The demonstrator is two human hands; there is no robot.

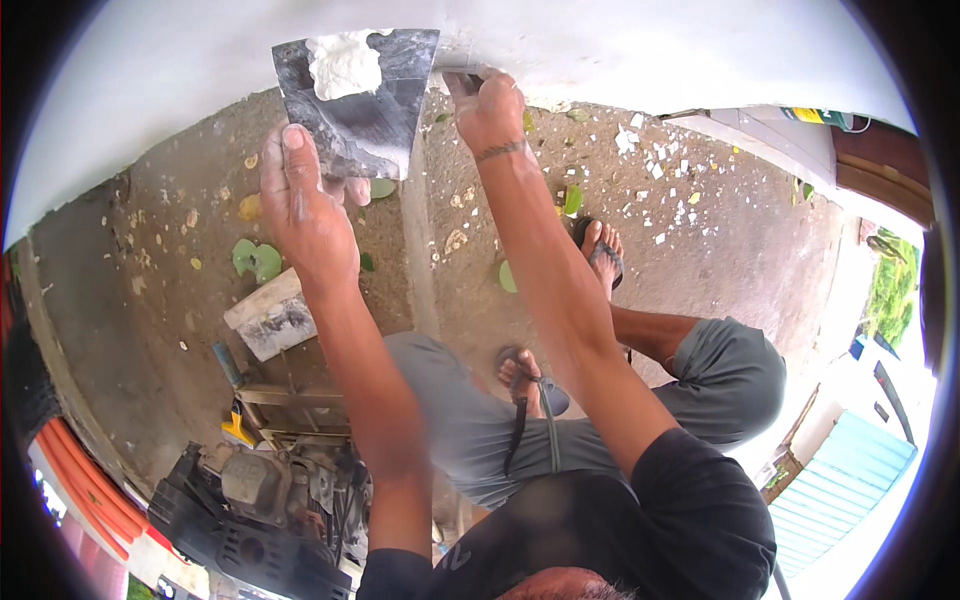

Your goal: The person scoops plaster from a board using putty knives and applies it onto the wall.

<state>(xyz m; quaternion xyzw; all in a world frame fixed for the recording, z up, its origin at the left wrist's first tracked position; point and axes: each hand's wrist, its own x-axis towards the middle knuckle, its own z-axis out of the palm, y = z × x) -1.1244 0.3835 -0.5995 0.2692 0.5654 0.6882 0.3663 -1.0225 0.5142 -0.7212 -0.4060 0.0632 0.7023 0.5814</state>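
Observation:
My left hand [308, 215] holds up a dark, roughly square plate [365, 135], its fingers under the near edge and the thumb along its side. A thick lump of white putty [345, 66] sits on the plate's far part, and thin white smears cover the rest. Just to the right, my right hand [492, 108] is closed close against the base of the white wall [640, 50]. It grips a flat scraper [455, 58], whose thin grey blade lies against the wall; most of the tool is hidden by the fingers.
White chips [655, 165] and green leaves [256, 260] litter the ground. A white-smeared block [272, 318] lies left of my left forearm. Nearer stand a machine with an engine [255, 485] and a yellow tool [238, 428]. Orange pipes [85, 490] run along the left.

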